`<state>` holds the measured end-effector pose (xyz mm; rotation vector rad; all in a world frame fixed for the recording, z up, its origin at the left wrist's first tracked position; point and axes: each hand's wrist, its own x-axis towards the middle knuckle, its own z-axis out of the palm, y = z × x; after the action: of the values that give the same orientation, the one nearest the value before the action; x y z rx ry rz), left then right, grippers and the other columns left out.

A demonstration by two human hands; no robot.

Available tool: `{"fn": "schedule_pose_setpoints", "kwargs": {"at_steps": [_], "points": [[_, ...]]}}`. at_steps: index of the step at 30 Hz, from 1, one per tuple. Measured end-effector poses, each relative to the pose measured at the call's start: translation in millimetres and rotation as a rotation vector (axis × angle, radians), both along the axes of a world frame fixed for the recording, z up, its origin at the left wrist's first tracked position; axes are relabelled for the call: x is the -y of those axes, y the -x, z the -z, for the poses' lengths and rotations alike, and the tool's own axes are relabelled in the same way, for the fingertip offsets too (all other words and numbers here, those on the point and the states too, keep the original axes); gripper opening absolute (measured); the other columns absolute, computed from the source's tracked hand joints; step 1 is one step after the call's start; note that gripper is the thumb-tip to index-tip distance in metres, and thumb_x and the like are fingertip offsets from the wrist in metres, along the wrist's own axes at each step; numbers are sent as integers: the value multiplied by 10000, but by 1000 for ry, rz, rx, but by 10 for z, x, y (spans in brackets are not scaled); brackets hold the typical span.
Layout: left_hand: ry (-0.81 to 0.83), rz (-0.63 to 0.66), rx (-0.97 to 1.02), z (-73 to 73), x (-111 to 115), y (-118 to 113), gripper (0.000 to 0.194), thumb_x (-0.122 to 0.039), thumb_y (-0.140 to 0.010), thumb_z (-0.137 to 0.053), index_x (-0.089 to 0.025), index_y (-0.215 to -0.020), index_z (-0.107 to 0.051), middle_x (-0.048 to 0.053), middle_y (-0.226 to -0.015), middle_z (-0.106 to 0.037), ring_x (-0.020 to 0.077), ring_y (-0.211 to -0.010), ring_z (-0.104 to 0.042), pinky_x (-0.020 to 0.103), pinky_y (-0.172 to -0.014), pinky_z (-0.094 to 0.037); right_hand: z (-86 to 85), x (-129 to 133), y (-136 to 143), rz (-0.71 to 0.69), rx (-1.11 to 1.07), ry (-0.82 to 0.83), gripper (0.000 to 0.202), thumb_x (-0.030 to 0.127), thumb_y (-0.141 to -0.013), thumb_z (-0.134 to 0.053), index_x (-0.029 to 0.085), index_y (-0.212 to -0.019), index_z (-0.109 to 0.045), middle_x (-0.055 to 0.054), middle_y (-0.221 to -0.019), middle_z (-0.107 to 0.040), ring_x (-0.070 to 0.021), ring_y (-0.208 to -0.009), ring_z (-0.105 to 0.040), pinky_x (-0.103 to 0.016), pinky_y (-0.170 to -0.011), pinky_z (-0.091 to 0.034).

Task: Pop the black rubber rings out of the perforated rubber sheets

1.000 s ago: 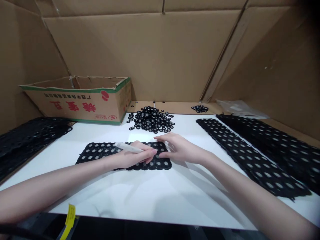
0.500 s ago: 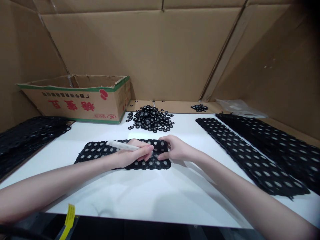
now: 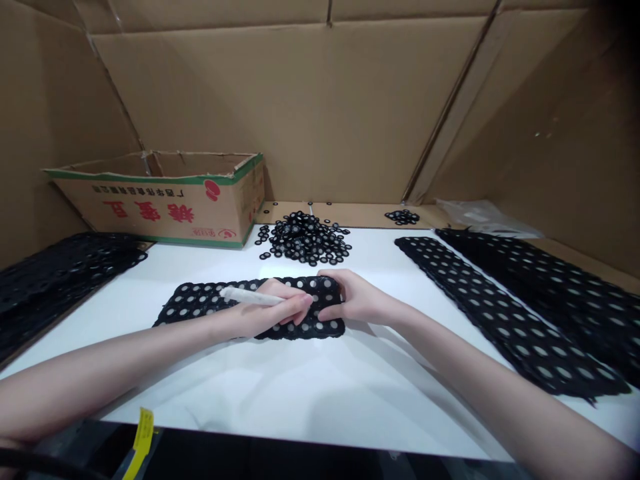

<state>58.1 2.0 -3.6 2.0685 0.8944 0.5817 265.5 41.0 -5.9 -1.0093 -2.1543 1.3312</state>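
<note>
A long black sheet (image 3: 200, 298) with rows of pale round discs lies flat on the white table. My left hand (image 3: 280, 308) is closed around a white pen-shaped tool (image 3: 253, 297), which slants back toward the left; its working tip is hidden by the fingers. That hand rests over the right half of the sheet. At the sheet's right end, my right hand (image 3: 353, 298) grips the edge, thumb on top and fingers bent round the upper corner. Behind the sheet is a pile of small black rings with pale centres (image 3: 307, 240).
An open cardboard box (image 3: 165, 207) stands at the back left. Black sheets (image 3: 65, 270) are stacked at the left. More dotted black strips (image 3: 500, 307) lie at the right, near a clear plastic bag (image 3: 487, 217). Cardboard walls (image 3: 280, 107) enclose the table (image 3: 320, 393).
The view has shifted slightly. My left hand with the pen-shaped tool has moved a little to the right over the sheet. My right hand keeps its place at the sheet's end.
</note>
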Motion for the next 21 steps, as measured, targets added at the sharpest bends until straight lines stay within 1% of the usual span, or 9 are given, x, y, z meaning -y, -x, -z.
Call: {"fn": "schedule_pose_setpoints", "kwargs": {"at_steps": [5, 10, 16, 21], "points": [[-2, 6, -7, 18, -17, 10, 486, -401, -962, -349, -137, -593, -525, -32, -529, -477, 74, -514, -431, 199, -555, -343, 2, -6, -5, 9, 26, -35, 316, 215, -565, -738, 190, -718, -463, 53, -685, -438, -123, -662, -427, -242, -585, -339], [25, 1, -14, 38, -33, 16, 492, -428, -960, -345, -139, -601, -515, -28, -549, -485, 79, -532, -430, 203, -559, -344, 27, -18, -8, 7, 17, -23, 326, 220, -567, -748, 190, -727, -466, 54, -683, -437, -123, -662, -426, -239, -585, -337], [51, 1, -4, 15, -31, 4, 479, -394, -962, -341, -134, -602, -519, -30, -540, -460, 80, -551, -427, 201, -595, -349, 21, -14, 6, 27, 34, -68, 333, 183, -556, -743, 191, -693, -440, 65, -660, -397, -108, -634, -387, -230, -559, -305], [75, 28, -16, 6, -36, -1, 507, -420, -966, -328, -133, -584, -497, -26, -528, -453, 81, -544, -421, 206, -589, -344, 17, -6, 21, 43, 39, -68, 329, 162, -541, -733, 191, -688, -440, 63, -670, -411, -113, -648, -398, -231, -568, -312]]}}
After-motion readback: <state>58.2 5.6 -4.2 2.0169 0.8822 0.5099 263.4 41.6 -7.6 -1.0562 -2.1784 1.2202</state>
